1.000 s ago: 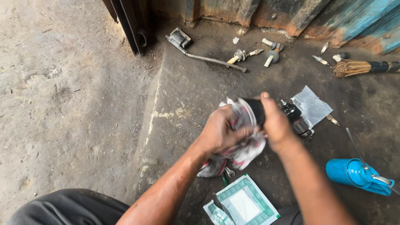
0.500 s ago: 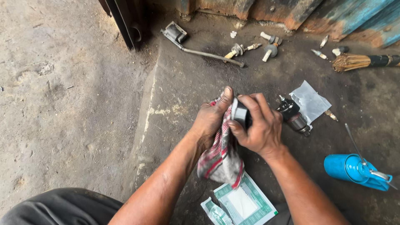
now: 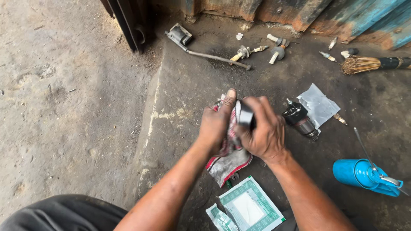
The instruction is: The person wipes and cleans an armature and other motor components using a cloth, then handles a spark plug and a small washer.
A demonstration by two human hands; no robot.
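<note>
Oil-stained concrete floor (image 3: pixel 192 81): bears blue oil can (image 3: pixel 364 174), small broom (image 3: pixel 370 64), clear plastic bag (image 3: pixel 319 105), dark cylindrical part (image 3: pixel 299 119), green-and-white packet (image 3: pixel 250 208), spark plugs (image 3: pixel 246 52), metal lever (image 3: pixel 201 45).

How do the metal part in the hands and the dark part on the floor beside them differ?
The metal part is gripped by the right hand against a rag held in the left hand; the dark part lies untouched on the floor. The metal part looks pale grey and shiny, the dark part mostly black. Both look like small cylindrical mechanical pieces.
</note>
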